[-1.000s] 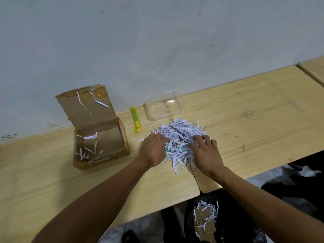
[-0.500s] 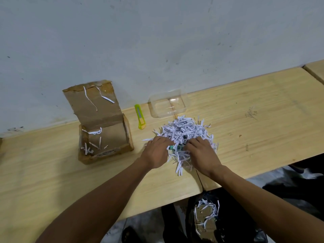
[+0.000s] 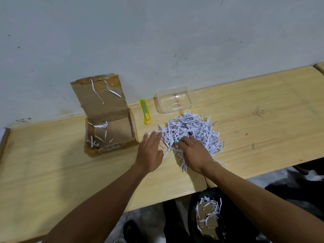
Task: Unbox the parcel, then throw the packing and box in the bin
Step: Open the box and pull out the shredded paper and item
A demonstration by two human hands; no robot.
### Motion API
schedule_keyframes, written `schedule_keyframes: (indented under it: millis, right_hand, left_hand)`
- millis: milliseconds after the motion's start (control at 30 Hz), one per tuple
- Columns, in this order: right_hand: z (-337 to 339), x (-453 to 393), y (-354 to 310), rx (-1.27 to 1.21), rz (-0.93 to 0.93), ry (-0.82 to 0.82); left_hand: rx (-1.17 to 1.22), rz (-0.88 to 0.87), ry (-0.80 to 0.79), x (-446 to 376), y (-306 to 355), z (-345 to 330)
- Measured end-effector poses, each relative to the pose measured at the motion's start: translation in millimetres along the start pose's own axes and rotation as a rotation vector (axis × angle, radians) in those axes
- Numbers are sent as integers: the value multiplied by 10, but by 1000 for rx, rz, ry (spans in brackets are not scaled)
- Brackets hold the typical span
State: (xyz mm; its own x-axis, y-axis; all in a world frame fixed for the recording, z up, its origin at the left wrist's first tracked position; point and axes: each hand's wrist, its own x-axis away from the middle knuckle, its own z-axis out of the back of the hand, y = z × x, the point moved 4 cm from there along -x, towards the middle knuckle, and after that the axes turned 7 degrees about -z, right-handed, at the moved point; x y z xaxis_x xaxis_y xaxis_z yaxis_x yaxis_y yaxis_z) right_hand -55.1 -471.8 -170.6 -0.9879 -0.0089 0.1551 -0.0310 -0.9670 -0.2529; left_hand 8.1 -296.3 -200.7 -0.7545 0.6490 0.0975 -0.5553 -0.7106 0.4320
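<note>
A black-lined bin is sitting on the floor under the near edge of the pale wooden table, some white paper strips already lying inside it. On the table, the person's right hand is digging into the pile of shredded paper, fingers curled around strips and touching a small green item only partly showing. The left hand, which was buried in the pile half a second ago, is now lying flat and relaxed at its left edge, fingertips brushing loose strips. Left of the hands, the opened cardboard box is standing with its flap up against the wall, a few strips clinging inside; its front label is too blurred to read. Farther back, a yellow-green utility knife and a clear plastic tray are lying near the wall.
</note>
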Motion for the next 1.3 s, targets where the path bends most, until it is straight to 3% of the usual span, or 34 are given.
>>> schedule_keyframes:
  millis: [100,300,400,533,867,1133,1300]
  right_hand:
    - [-2,-44,11,9,-115,-47]
    - [-25,-103,-35,37,-106,-103]
    - [-16,-34,-60,-4,-37,-84]
    - [24,44,6,-152,-152,-33]
    - [-32,30,-40,113,51,-90]
    - [-68,-90,-106,160,-38,-104]
    - [50,-75,-96,-86,-34,-77]
  left_hand:
    - [-9,151,-162,96,-75,-169]
    - [4,167,-232,71,-113,-200]
    - [0,166,-243,66,-115,-184]
    - [13,165,-244,70,-124,-182]
    - [-4,160,-288,52,-135,-138]
    - [32,146,-250,96,-203,-193]
    - [55,138,-262,105,-232,-218]
